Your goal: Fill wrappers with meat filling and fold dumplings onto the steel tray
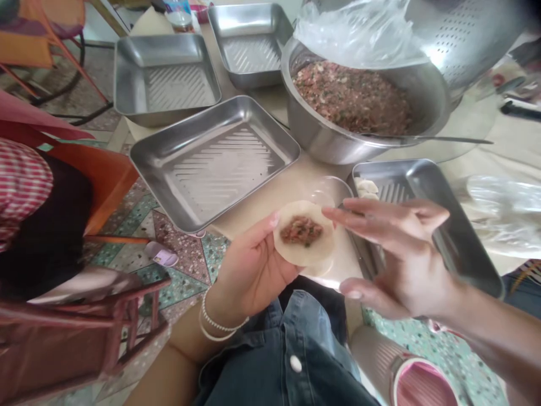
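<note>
My left hand holds a round dumpling wrapper, its thumb on the near left rim and the other fingers hidden underneath. A lump of minced meat filling with green bits lies in the middle of the flat, unfolded wrapper. At the wrapper's right side is my right hand, open, its fingers stretched out and the thumb apart. Its fingertips come close to the wrapper's rim; whether they touch it I cannot tell. Behind that hand, a metal tray has a few pale dumplings in its far left corner.
Beyond my hands stands a large metal bowl of meat filling, partly covered by a plastic bag, with a long utensil across its rim. Several metal trays lie to its left. A seated person is at the left; a pink-lined bin stands below right.
</note>
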Demonstrator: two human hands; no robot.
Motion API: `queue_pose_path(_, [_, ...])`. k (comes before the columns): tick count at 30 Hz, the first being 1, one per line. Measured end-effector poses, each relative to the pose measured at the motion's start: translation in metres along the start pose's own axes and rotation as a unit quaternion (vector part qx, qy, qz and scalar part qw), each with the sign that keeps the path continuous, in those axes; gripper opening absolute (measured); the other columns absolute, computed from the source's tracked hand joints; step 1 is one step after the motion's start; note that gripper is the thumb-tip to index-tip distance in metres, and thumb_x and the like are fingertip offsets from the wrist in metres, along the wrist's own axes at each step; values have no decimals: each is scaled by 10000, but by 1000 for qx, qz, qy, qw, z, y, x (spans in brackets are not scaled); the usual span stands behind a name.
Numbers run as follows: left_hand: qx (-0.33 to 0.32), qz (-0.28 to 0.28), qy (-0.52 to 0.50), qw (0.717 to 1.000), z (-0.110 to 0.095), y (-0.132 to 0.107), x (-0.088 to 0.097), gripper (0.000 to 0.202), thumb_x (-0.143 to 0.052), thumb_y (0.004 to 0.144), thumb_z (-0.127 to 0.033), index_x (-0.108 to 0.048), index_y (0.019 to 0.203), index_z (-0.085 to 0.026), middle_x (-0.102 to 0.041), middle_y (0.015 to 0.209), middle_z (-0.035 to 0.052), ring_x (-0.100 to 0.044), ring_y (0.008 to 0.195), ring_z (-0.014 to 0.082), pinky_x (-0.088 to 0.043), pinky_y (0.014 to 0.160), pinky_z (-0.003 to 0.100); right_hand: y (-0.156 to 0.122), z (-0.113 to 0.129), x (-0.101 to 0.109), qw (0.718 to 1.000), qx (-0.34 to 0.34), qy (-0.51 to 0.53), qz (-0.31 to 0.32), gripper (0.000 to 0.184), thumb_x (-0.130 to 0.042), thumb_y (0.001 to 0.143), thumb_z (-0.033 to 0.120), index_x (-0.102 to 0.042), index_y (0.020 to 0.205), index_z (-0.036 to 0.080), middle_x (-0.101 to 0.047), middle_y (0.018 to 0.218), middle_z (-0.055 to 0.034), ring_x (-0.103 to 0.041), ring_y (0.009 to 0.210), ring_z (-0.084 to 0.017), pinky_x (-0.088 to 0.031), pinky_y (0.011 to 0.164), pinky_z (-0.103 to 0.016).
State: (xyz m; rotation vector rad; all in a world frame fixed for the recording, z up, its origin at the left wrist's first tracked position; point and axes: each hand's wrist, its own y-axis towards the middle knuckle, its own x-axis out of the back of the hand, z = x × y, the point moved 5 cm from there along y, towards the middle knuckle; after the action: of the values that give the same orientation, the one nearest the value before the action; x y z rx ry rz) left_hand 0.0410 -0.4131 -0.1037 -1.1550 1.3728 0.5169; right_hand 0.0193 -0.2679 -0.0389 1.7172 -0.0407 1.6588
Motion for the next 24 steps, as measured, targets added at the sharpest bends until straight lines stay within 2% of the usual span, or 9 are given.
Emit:
queue_pose_path(2, [-17, -6, 9, 1000, -2, -1, 2, 438, -286, 981, -247, -660, 1095, -50, -718, 1086, 125, -663, 1060, 202, -539, 933, 296, 3, -13, -5, 999, -33, 10, 9, 530, -361, 943, 602, -432, 1258, 182, -626, 1193, -99, -584, 1107, -251, -303, 872, -445])
queue_pose_path(5, [-43, -38, 20, 998, -7, -2, 7, 411, -314, 972, -241, -652, 1098, -45, -699, 1136, 138, -644, 1102, 221, -529, 964, 336, 4, -33, -24, 993, -71, -8, 89, 603, -255, 949, 650, -409, 1229, 139, -622, 1181, -126, -560, 1128, -273, -277, 846, -436])
queue_pose_path(7, [-49, -56, 25, 997, -9, -4, 9, 392, -332, 968, -241, -644, 1108, -49, -688, 1163, 140, -635, 1119, 221, -524, 974, 344, 3, -39, -37, 988, -64, -27, 135, 665, -213, 929, 698, -422, 1211, 133, -638, 1146, -115, -567, 1105, -270, -265, 833, -424])
queue_pose_path(9, [-50, -65, 30, 996, -9, -5, 10, 383, -337, 968, -245, -640, 1112, -58, -685, 1171, 136, -632, 1124, 216, -525, 971, 338, 3, -41, -43, 987, -49, -39, 148, 701, -203, 919, 715, -434, 1217, 124, -644, 1129, -119, -580, 1089, -270, -262, 821, -418])
queue_pose_path(12, [-44, -56, 35, 997, -8, -5, 9, 397, -328, 970, -260, -646, 1106, -65, -696, 1146, 129, -641, 1106, 216, -534, 952, 328, 2, -35, -35, 991, -54, -32, 118, 664, -221, 939, 676, -450, 1218, 120, -631, 1143, -128, -587, 1075, -273, -274, 808, -423])
queue_pose_path(16, [-32, -11, 29, 999, -5, -3, 4, 455, -286, 983, -292, -659, 1104, -61, -708, 1122, 117, -650, 1087, 210, -532, 955, 314, -2, -11, -5, 998, -36, 48, -5, 617, -391, 912, 644, -440, 1277, 149, -633, 1153, -109, -575, 1101, -284, -323, 855, -461])
queue_pose_path(17, [-27, -3, 24, 999, -4, -3, 3, 464, -277, 985, -292, -660, 1108, -61, -711, 1115, 111, -653, 1078, 202, -532, 953, 304, -4, -5, -1, 998, -27, 60, -12, 620, -407, 904, 648, -444, 1284, 159, -639, 1155, -100, -579, 1097, -280, -324, 872, -468])
queue_pose_path(20, [-1, 7, 14, 1000, 1, -2, 0, 470, -270, 985, -283, -663, 1108, -57, -725, 1071, 103, -670, 1034, 184, -540, 923, 272, -5, 8, -1, 999, -18, 44, 20, 590, -367, 926, 638, -447, 1263, 160, -642, 1178, -90, -581, 1097, -255, -306, 887, -459])
queue_pose_path(24, [26, 4, 6, 1000, 10, -1, -1, 448, -290, 983, -283, -679, 1094, -92, -726, 1079, 81, -653, 1080, 182, -519, 956, 270, 0, 11, -7, 998, -22, 50, 32, 566, -355, 947, 603, -382, 1264, 134, -642, 1169, -114, -566, 1130, -252, -291, 878, -449])
